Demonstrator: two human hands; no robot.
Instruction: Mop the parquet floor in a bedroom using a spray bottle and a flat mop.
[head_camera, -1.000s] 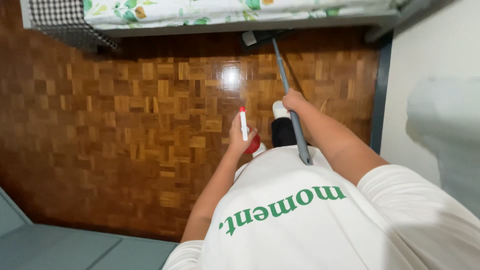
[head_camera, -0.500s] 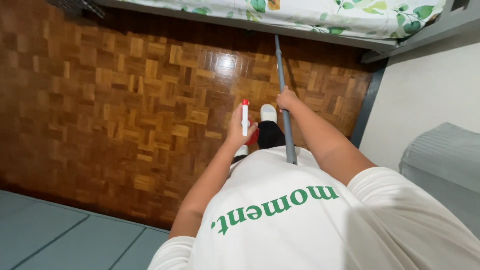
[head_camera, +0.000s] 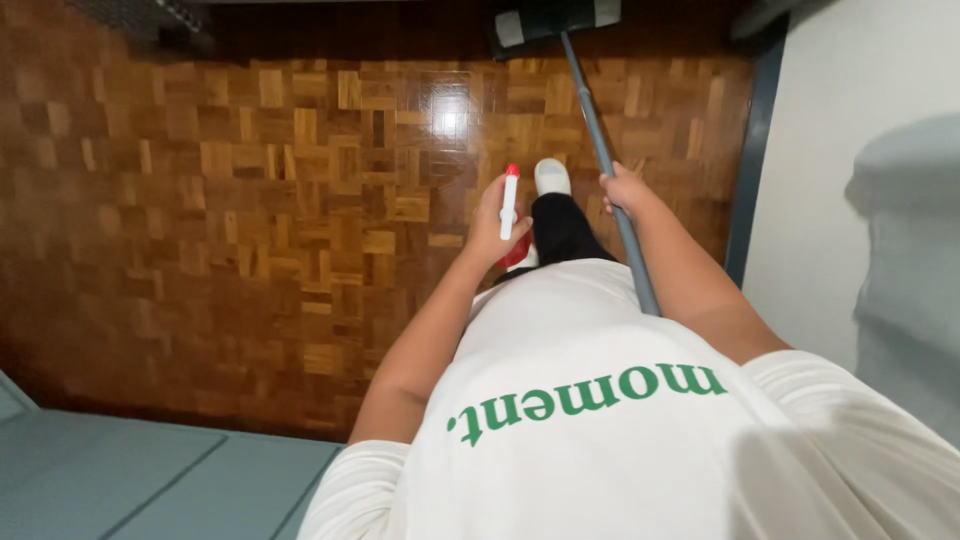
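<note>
Looking down from the head camera, I am seeing a white shirt (head_camera: 600, 420) with green lettering filling the near part of the view, and both bare forearms reaching out past it. The left hand (head_camera: 497, 225) is closing its grip around a spray bottle (head_camera: 510, 205) with a white neck and a red tip, with a red part showing below the fingers; the bottle is standing roughly upright above the floor, just beside the dark trouser leg (head_camera: 562, 230). The right hand (head_camera: 625, 190) is wrapping its grip tightly around the grey mop handle (head_camera: 600, 150), which is slanting from beside my right side up and away toward the far edge of the floor. Between the two hands, a white shoe (head_camera: 552, 177) is pointing forward on the wooden parquet floor (head_camera: 250, 200). Farther off, the handle is ending in a flat dark mop head (head_camera: 555, 22) with pale ends, resting on the floor in the shadow at the top of the view. A white wall (head_camera: 850, 120) with a dark skirting strip (head_camera: 748, 160) is running along the right, and a grey-blue surface (head_camera: 130, 480) is lying at the near left.
</note>
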